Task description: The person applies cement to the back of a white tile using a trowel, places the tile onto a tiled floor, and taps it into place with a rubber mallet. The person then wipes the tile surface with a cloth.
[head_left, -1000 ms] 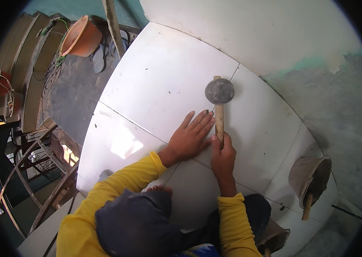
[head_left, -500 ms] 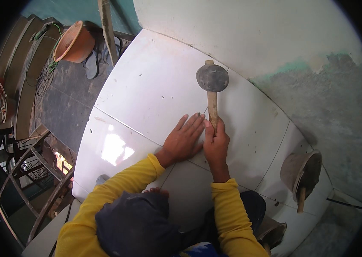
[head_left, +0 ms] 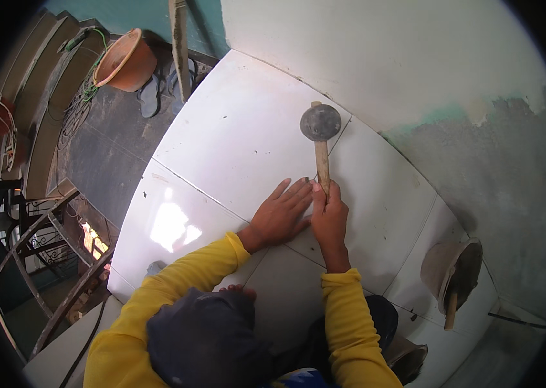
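My right hand (head_left: 331, 220) is wrapped round the wooden handle of a rubber mallet (head_left: 320, 123). The mallet's dark, round head points away from me, over the white floor tiles (head_left: 221, 136). Whether the head touches a tile I cannot tell. Beside it, my left hand (head_left: 279, 213) lies flat on the tiles near a joint, its fingers stretched out toward the mallet handle. The tips of the left fingers come close to the right thumb.
A bucket (head_left: 447, 271) with a wooden handle sticking out stands on the right, and another container (head_left: 405, 359) is near my leg. A wall (head_left: 467, 149) borders the tiles. At far left are an orange basin (head_left: 127, 61), sandals (head_left: 149, 97), steps (head_left: 40, 64) and a metal railing (head_left: 69, 291).
The view has shifted slightly, so the surroundings sit a little differently. The mallet's head appears slightly lower and tilted differently. My left hand stays flat on the tiles.
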`<state>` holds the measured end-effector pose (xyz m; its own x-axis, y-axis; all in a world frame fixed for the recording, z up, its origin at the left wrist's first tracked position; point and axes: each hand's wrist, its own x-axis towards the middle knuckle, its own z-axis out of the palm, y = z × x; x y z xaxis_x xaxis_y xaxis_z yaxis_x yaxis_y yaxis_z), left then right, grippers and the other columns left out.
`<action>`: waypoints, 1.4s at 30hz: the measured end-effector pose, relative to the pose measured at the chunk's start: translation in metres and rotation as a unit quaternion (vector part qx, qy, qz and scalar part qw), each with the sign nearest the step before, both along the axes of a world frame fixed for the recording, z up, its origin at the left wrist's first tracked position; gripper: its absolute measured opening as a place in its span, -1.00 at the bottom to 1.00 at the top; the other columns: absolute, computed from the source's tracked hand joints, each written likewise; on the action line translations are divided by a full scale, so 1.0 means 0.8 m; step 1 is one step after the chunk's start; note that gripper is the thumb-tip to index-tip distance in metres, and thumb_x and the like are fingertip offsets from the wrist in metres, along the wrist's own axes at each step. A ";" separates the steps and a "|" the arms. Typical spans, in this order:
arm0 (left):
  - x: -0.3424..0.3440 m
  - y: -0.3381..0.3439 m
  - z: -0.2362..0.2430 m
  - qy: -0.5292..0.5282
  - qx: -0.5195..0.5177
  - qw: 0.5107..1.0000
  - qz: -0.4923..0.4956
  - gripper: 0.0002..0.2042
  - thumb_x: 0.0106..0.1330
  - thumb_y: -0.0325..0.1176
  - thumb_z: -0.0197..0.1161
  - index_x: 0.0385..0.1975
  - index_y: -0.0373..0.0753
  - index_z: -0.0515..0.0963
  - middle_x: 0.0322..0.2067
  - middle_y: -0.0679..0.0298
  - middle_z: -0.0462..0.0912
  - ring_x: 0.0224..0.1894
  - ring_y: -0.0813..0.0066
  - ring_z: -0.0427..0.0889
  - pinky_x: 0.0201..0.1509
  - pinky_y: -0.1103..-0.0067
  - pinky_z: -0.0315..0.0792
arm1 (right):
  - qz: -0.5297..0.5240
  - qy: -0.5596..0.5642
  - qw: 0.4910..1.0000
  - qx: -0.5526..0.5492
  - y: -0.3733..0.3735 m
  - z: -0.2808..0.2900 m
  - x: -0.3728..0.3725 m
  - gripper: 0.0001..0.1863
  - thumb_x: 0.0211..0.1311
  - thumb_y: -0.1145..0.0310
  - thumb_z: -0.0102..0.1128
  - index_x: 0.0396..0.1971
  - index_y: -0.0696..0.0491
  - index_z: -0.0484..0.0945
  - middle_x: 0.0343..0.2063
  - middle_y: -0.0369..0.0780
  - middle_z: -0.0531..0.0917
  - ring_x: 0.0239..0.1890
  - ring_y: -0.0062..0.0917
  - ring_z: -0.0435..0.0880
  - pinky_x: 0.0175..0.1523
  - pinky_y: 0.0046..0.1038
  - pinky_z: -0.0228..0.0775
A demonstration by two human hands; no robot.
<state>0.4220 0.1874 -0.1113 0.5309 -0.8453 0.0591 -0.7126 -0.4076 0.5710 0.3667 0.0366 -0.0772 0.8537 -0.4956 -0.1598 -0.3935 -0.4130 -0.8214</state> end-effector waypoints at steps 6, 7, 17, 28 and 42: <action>0.031 0.021 0.000 -0.084 0.012 0.993 0.084 -0.45 0.60 -0.05 0.13 0.53 -0.06 0.40 0.62 0.05 0.21 0.68 0.01 0.09 0.72 -0.06 -0.12 | 0.009 -0.015 0.999 -0.034 0.022 0.005 -0.006 -0.66 0.67 0.21 0.08 0.15 0.17 0.57 -0.29 0.07 0.77 -0.32 -0.03 0.81 -0.21 -0.12 0.59; 0.032 0.023 0.001 -0.078 0.013 0.993 0.085 -0.46 0.60 -0.04 0.12 0.53 -0.02 0.42 0.63 0.05 0.20 0.68 -0.01 0.07 0.72 -0.08 -0.14 | 0.019 -0.054 0.998 -0.029 0.025 0.005 -0.001 -0.66 0.68 0.21 0.08 0.14 0.17 0.57 -0.29 0.07 0.77 -0.32 -0.03 0.81 -0.21 -0.13 0.59; 0.035 0.023 -0.001 -0.068 0.016 0.994 0.089 -0.46 0.55 -0.02 0.19 0.50 0.06 0.47 0.62 0.07 0.21 0.69 0.03 0.07 0.73 -0.05 -0.12 | 0.035 -0.093 0.992 -0.077 0.012 0.004 0.045 -0.65 0.68 0.20 0.09 0.09 0.22 0.54 -0.35 0.09 0.75 -0.35 -0.01 0.79 -0.27 -0.14 0.56; 0.040 0.035 -0.013 -0.084 -0.028 0.994 0.061 -0.43 0.55 -0.01 0.22 0.50 -0.01 0.46 0.62 0.04 0.20 0.68 0.04 0.10 0.73 0.01 -0.08 | -0.030 0.019 0.999 -0.022 0.025 -0.003 0.009 -0.57 0.68 0.08 0.07 0.09 0.20 0.59 -0.37 -0.05 0.76 -0.39 -0.23 0.76 -0.26 -0.21 0.52; 0.014 0.227 -0.005 -0.066 0.074 0.930 0.354 -0.28 0.57 0.20 0.12 0.60 -0.07 0.30 0.65 -0.02 0.11 0.71 0.05 0.00 0.75 0.05 -0.18 | -0.032 0.063 0.989 0.128 0.086 0.005 -0.053 -0.57 0.71 0.04 0.06 0.07 0.17 0.50 -0.49 -0.38 0.43 -0.55 -0.71 0.38 -0.47 -0.54 0.27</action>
